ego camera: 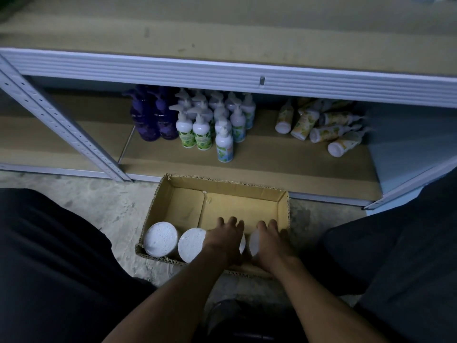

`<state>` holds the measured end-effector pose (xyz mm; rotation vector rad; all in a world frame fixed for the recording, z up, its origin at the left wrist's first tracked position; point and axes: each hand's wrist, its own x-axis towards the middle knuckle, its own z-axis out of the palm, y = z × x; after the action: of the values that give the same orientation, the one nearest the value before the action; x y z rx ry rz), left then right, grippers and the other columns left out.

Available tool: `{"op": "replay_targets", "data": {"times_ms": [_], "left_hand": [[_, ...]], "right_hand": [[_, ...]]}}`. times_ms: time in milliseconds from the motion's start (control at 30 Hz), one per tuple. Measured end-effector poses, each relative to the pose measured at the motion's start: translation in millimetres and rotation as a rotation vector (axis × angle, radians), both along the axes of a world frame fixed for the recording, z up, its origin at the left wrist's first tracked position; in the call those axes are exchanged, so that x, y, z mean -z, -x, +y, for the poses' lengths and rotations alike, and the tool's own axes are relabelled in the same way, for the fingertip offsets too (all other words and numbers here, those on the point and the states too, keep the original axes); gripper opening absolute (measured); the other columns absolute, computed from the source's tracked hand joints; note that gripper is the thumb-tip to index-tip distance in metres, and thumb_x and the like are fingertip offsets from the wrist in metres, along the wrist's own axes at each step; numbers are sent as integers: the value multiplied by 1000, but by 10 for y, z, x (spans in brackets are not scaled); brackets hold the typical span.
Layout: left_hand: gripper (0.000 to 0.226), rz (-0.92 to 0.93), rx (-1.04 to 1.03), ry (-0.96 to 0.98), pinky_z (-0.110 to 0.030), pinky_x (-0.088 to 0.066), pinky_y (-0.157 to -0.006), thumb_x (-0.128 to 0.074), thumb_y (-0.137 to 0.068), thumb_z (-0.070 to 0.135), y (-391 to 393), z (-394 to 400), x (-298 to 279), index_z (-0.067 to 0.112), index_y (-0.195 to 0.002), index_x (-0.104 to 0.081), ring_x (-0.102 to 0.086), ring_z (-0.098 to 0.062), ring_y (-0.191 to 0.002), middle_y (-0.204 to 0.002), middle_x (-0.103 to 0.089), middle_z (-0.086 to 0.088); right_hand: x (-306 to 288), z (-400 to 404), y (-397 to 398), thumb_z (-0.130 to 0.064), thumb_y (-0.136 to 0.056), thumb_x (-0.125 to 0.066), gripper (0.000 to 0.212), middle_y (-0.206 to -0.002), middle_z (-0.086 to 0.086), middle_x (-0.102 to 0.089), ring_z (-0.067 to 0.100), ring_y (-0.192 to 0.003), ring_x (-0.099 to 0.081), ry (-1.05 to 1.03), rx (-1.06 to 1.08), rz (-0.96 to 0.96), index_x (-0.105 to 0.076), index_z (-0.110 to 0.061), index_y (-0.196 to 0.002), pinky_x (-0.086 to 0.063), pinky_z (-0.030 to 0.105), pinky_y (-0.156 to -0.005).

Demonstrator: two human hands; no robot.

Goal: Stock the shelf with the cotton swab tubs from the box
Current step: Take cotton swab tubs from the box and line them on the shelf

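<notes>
An open cardboard box (222, 186) sits on the floor in front of the low shelf (284, 167). Along its near wall stand several round white cotton swab tubs. Two are uncovered at the left: one tub (160, 239) and a second tub (191, 245). My left hand (226, 237) lies over a third tub (242, 243), fingers curled down round it. My right hand (270, 240) grips a fourth tub (254, 243) from above. Both tubs are mostly hidden under the hands.
On the low shelf stand two purple pump bottles (153, 120), several white pump bottles (212, 120) and, to the right, several lying tubes (321, 125). A metal upright (61, 125) crosses at left. My dark-clothed knees flank the box.
</notes>
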<state>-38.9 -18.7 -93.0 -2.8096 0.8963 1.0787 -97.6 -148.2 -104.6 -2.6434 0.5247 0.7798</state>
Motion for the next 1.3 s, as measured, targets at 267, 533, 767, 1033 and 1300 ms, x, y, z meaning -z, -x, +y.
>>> {"op": "replay_targets", "data": {"times_ms": [267,533,767,1033,1300], "left_hand": [[95,-194,19,66,-48,-44,-99,-77,-71,50,-206,61,-414,16,-146,-30,-35,-32,-132,-148,-33,-3],[92,-349,-38,211,-47,-45,-92,-74,-67,50,-441,158,-1267,19,-143,-33,-40,-28,-124,-141,-39,1],[87,-508,45,387,-43,-48,-92,-60,-60,63,-490,295,-2146,23,-136,-46,-50,-24,-116,-133,-51,6],[86,-613,141,495,-41,-50,-92,-58,-56,67,-525,84,-3284,28,-132,-49,-52,-19,-112,-129,-47,7],[95,-720,213,458,-36,-47,-97,-70,-60,63,-694,-346,-4123,27,-143,-44,-49,-16,-123,-137,-46,8]], "right_hand": [[-588,-137,-183,-38,-77,-78,87,-149,3,-25,34,-130,-36,0,-101,-125,-26,-27,-146,-51,46,-91],[-1426,-281,-348,-43,-68,-79,85,-137,-1,-38,30,-125,-41,-52,-124,-324,-29,-27,-135,-50,44,-88],[-2389,-408,-264,-51,-73,-74,78,-136,-4,-37,24,-124,-45,-36,-176,-518,-33,-27,-135,-51,46,-89],[-3437,-679,-112,-55,-69,-71,75,-136,-6,-46,21,-123,-47,95,-176,-660,-46,-33,-136,-47,40,-93],[-4131,-958,-234,-57,-68,-73,73,-133,1,-55,22,-119,-52,217,-152,-831,-55,-32,-134,-47,39,-95]]}}
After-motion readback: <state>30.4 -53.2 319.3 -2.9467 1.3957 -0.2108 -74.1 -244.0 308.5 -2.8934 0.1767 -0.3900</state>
